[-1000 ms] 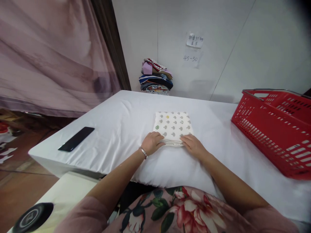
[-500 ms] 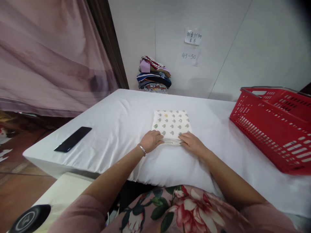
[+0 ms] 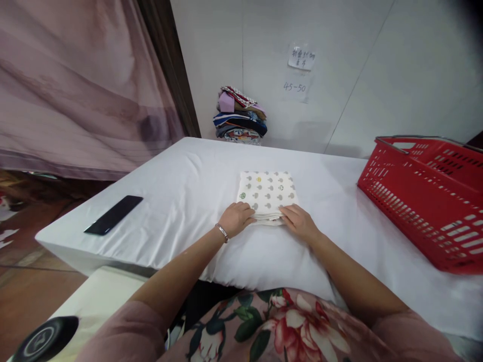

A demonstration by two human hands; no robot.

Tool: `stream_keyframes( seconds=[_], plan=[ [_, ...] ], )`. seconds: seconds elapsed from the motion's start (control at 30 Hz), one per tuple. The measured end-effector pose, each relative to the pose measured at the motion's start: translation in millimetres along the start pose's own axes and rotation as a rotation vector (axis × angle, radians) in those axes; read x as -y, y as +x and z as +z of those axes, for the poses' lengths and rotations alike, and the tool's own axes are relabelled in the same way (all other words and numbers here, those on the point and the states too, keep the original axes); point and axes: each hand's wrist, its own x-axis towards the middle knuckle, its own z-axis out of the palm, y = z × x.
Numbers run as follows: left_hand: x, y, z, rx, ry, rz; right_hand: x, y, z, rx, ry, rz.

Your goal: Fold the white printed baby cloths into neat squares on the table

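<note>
A folded white cloth (image 3: 267, 188) printed with small grey trees and a few green and yellow marks lies on the white-covered table (image 3: 181, 186). Its near side shows several stacked layers. My left hand (image 3: 236, 218), with a bracelet at the wrist, pinches the near left corner, thumb at the layered edge and fingers on top. The near right corner is gripped likewise by my right hand (image 3: 301, 222). Parts of both corners are hidden under my fingers.
A red plastic basket (image 3: 415, 201) stands on the table at the right. A black phone (image 3: 114, 215) lies at the left. Behind the far edge rises a pile of folded fabrics (image 3: 240, 118), near a wall with paper notes (image 3: 301, 58). A pink curtain (image 3: 83, 85) hangs at left.
Both hands stay at the cloth's near corners. The near edge's layers look slightly shifted, the upper ones raised a little above the lowest. The view has moved very slightly.
</note>
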Motion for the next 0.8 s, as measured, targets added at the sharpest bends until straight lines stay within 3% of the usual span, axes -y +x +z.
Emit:
stream_keyframes(
  seconds=[0.2,0.47,0.8],
  plan=[
    [-3.1,-0.2,-0.7,-0.016,0.013,-0.032,-1.6,-3.7,2.2,0.01,0.006,-0.007],
    [-0.7,-9.1,3.3,-0.036,-0.048,-0.012,-2.9,-9.7,3.8,0.158,-0.02,-0.032],
    [-1.7,0.1,0.5,-0.132,0.097,-0.046,-1.2,-0.3,6.3,-0.043,-0.11,0.053]
  ],
)
